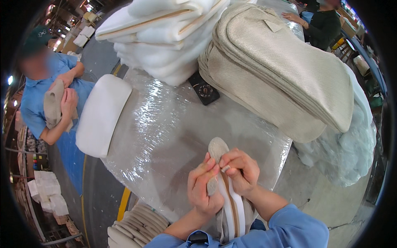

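Note:
Close in front of me is a narrow cushion on its edge, a beige fabric cover [217, 147] around a white filling [237, 203] with a tan strip along its middle. My left hand [203, 186] is closed on the cover's edge at the left side of the opening. On the opposite edge, my right hand [240, 168] pinches the fabric between thumb and fingers, where a small pale bit shows. The two hands nearly meet near the cushion's far end. Its near end lies against my body, between my forearms.
Plastic film covers the table [165, 136]. White padding [165, 41] and beige covers [281, 70] are piled at the back, a black object [204, 90] between them. A white pad [103, 115] overhangs the left edge. Beige cushions [136, 227] are stacked lower left. Two co-workers stand nearby.

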The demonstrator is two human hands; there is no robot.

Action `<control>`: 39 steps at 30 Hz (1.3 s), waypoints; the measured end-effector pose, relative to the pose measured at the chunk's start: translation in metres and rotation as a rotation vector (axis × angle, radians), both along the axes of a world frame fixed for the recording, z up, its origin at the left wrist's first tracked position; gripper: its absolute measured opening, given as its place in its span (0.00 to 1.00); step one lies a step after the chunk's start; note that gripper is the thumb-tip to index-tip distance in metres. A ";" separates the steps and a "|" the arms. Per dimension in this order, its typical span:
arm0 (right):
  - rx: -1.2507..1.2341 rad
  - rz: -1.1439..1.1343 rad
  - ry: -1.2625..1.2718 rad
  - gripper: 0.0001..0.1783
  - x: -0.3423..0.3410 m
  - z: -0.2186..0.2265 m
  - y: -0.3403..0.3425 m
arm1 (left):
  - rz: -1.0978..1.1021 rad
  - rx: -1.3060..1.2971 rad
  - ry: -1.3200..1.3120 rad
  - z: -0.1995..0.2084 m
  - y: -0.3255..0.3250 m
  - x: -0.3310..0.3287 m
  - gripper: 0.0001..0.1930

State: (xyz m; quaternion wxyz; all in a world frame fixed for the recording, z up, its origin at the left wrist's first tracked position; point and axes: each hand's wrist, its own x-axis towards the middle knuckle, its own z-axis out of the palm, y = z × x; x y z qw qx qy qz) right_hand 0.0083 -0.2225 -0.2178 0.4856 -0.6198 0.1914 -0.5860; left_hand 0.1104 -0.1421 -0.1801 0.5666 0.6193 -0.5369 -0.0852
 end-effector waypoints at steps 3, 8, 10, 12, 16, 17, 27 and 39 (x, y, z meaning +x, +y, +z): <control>0.029 -0.021 0.045 0.08 0.000 -0.001 -0.007 | -0.102 0.048 0.017 -0.004 -0.004 0.016 0.11; 0.116 0.129 0.053 0.08 -0.003 -0.005 -0.020 | -0.328 0.052 1.011 -0.009 -0.041 0.061 0.31; 0.296 0.258 0.000 0.09 -0.001 0.002 -0.020 | -0.345 0.289 0.882 -0.007 -0.073 0.079 0.31; 0.473 0.402 -0.106 0.10 -0.002 0.004 -0.013 | -0.508 0.638 0.544 -0.011 -0.085 0.089 0.27; 0.470 0.118 -0.086 0.14 -0.052 -0.011 -0.005 | -0.491 0.479 0.750 -0.006 -0.074 0.051 0.21; 0.576 0.094 -0.054 0.15 -0.066 -0.016 -0.001 | -0.490 0.453 0.721 -0.004 -0.068 0.048 0.20; 0.682 0.214 0.363 0.30 -0.073 -0.065 0.126 | -0.287 0.429 0.977 -0.006 -0.029 0.044 0.21; 0.142 0.414 0.453 0.27 -0.064 -0.015 0.172 | 0.048 0.904 1.237 -0.088 0.106 0.165 0.34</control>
